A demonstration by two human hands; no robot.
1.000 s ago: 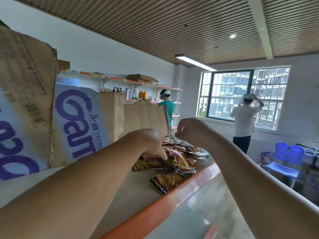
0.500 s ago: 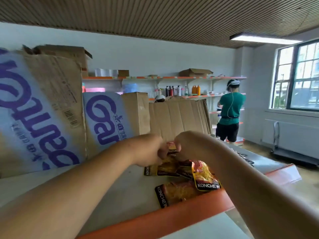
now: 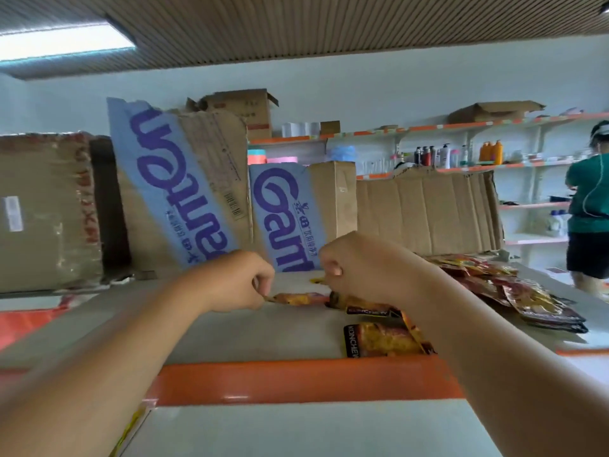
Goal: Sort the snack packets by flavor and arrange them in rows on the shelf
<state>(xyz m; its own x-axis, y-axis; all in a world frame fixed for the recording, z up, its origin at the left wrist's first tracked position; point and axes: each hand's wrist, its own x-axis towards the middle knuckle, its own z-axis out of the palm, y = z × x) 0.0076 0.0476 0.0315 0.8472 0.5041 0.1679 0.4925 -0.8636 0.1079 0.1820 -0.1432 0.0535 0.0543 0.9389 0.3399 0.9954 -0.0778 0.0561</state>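
Slatted wood covers the ceiling, with a ceiling light [image 3: 66,41] glowing at the far left above a pale wall. Cardboard stands along the back of the shelf [image 3: 230,334], a grey board with an orange front lip. Furthest left is a taped brown carton [image 3: 46,212]. Next comes a tall blue-printed carton [image 3: 178,186] with purple lettering turned on its side, then a shorter blue-printed carton [image 3: 286,212], then a sheet of flattened cardboard [image 3: 428,212].

In front of these, over the middle of the shelf, the left hand [image 3: 237,282] pinches the left end of an orange packet [image 3: 296,298] between thumb and curled fingers. The packet is held edge-on just above the board.

Close beside it, the right hand [image 3: 362,268] is balled up at the packet's other end, fingers tucked under. A banded packet [image 3: 369,308] with a black KONCHEW strip sticks out from beneath it, but whether the hand grips either packet cannot be told.

Nearer the lip, a front packet [image 3: 379,339] lies flat, partly under the right forearm. Further right, a heap of packets [image 3: 527,291] sprawls across the board, red and yellow with dark ends.

Behind that, wall shelves [image 3: 461,166] carry bottles and a box, and a person in a green top [image 3: 590,199] stands at the right edge.
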